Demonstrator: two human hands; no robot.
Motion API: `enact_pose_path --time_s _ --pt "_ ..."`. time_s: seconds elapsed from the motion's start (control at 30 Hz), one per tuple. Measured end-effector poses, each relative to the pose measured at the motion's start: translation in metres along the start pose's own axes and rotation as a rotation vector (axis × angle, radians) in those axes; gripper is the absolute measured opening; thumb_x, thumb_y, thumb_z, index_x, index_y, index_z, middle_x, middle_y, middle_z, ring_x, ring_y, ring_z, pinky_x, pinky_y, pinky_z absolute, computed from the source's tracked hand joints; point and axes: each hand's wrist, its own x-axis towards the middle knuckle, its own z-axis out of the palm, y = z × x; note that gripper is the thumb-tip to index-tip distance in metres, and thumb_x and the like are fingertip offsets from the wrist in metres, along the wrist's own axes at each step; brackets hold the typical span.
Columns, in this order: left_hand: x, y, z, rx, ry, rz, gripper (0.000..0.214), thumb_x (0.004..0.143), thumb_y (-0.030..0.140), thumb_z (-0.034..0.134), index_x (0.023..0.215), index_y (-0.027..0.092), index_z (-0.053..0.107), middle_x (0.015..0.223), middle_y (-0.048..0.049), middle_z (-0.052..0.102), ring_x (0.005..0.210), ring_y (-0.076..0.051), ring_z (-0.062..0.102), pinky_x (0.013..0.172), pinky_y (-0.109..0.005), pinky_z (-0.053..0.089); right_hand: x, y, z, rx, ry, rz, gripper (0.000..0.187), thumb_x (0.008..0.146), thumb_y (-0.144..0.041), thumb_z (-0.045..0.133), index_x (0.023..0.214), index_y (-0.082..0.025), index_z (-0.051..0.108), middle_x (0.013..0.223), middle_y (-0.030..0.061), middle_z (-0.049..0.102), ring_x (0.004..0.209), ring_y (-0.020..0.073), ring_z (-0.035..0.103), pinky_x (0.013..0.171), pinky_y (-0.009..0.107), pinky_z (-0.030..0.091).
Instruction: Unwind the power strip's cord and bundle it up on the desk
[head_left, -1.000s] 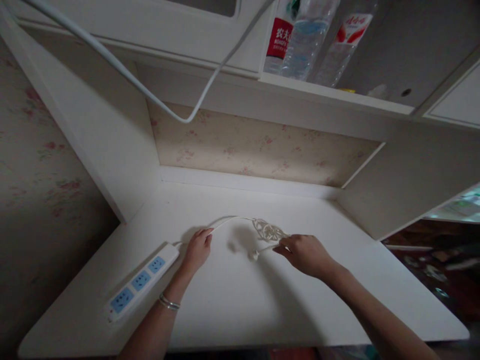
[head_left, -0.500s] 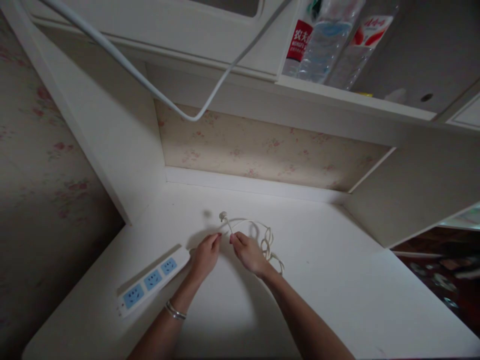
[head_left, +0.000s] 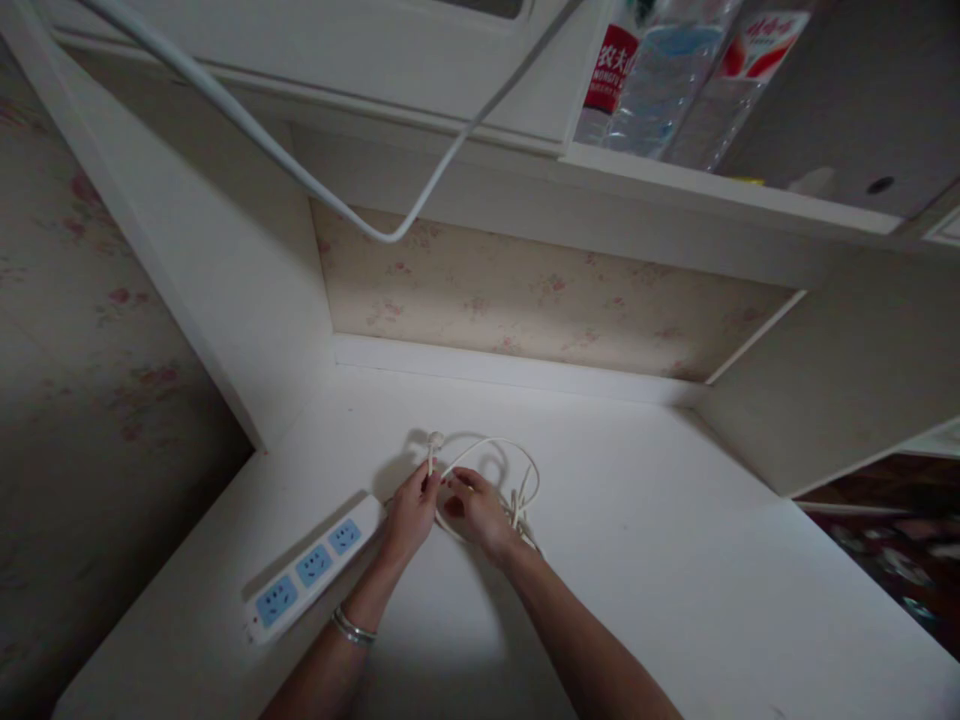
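A white plug [head_left: 436, 440] points up just above my left hand [head_left: 414, 505], whose fingers are closed around the cord right below it. My right hand [head_left: 480, 512] is close beside, its fingertips curved and apart at the loops of the pale cord [head_left: 531, 470]. No strand shows clearly pinched in it. The rest of the cord lies in a loose tangle, partly behind the right hand. To the left, a white power strip [head_left: 315, 566] with blue socket faces rests at a slant on the white desktop [head_left: 637, 580].
A thick white cable [head_left: 386, 238] hangs in a V across the upper view. Plastic bottles [head_left: 667, 85] stand on the shelf at upper right. Upright white panels [head_left: 187, 230] flank the desktop, with flowered wallpaper [head_left: 510, 290] behind.
The plug's cord has passed from my right hand into my left. My right hand has come slightly left and loosened, and the cord tangle has shifted left with it.
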Motion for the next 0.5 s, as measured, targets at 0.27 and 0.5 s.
enact_pose_path --time_s 0.27,0.5 --pt "-0.004 -0.010 0.001 0.253 -0.057 0.103 0.047 0.096 0.035 0.032 0.136 0.014 0.047 0.104 -0.0120 0.072 0.093 -0.021 0.067 0.080 -0.029 0.049 0.011 -0.016 -0.024 -0.396 0.090 -0.373 0.052 0.078 -0.011 0.041 0.128 -0.023 0.053 0.138 0.0080 0.049 0.129 0.0237 0.042 0.106 0.044 0.036" --pt "-0.013 0.001 -0.004 0.478 -0.136 0.225 0.036 0.094 0.036 0.041 0.125 0.024 0.055 0.101 -0.0085 0.072 0.092 -0.023 0.066 0.085 -0.033 0.045 0.008 -0.045 -0.045 -0.991 -0.157 -0.668 0.063 0.080 -0.009 0.048 0.142 -0.008 0.036 0.144 0.0198 0.040 0.137 0.0260 0.031 0.112 0.046 0.030"
